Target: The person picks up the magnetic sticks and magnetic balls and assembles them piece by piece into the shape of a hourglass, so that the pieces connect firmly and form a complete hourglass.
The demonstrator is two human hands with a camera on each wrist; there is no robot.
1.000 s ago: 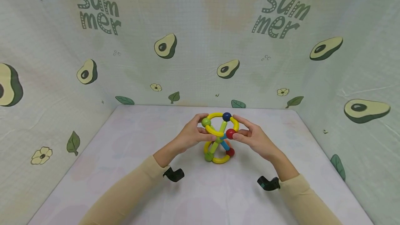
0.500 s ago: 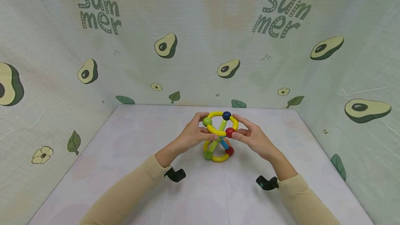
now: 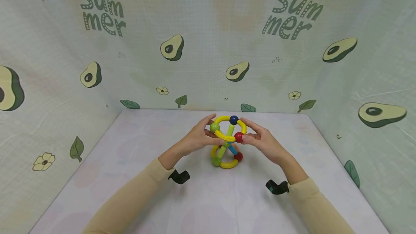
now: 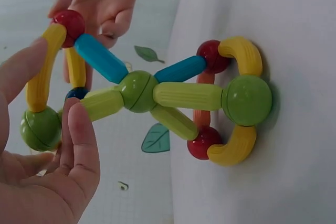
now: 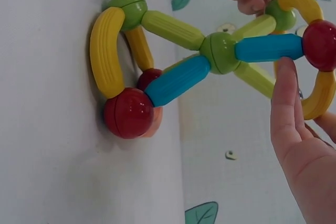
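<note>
An hourglass-shaped magnetic stick-and-ball toy [image 3: 227,144] stands upright on the table, with a ring at top and bottom. Straight blue and light green sticks meet at its central green ball [image 4: 139,92]. The upper ring has curved yellow sticks [image 3: 225,136] between a green ball [image 3: 215,127], a navy ball [image 3: 234,120] and a red ball [image 3: 239,137]. My left hand [image 3: 194,139] holds this ring's left side, thumb along the yellow stick, index finger raised off it. My right hand [image 3: 267,142] holds the right side, thumb at the red ball, a fingertip at the blue stick [image 5: 269,48].
The toy's lower ring, with a red ball [image 5: 128,113] and a green ball [image 4: 247,100], sits on the pale table [image 3: 208,201]. A fabric backdrop [image 3: 201,17] printed with avocados rises behind and at both sides. Black wrist cameras [image 3: 180,177] hang below both wrists.
My left index finger has lifted off the upper ring, and the left wrist has shifted slightly left. The toy has shifted very slightly; my right hand keeps its place on it.
</note>
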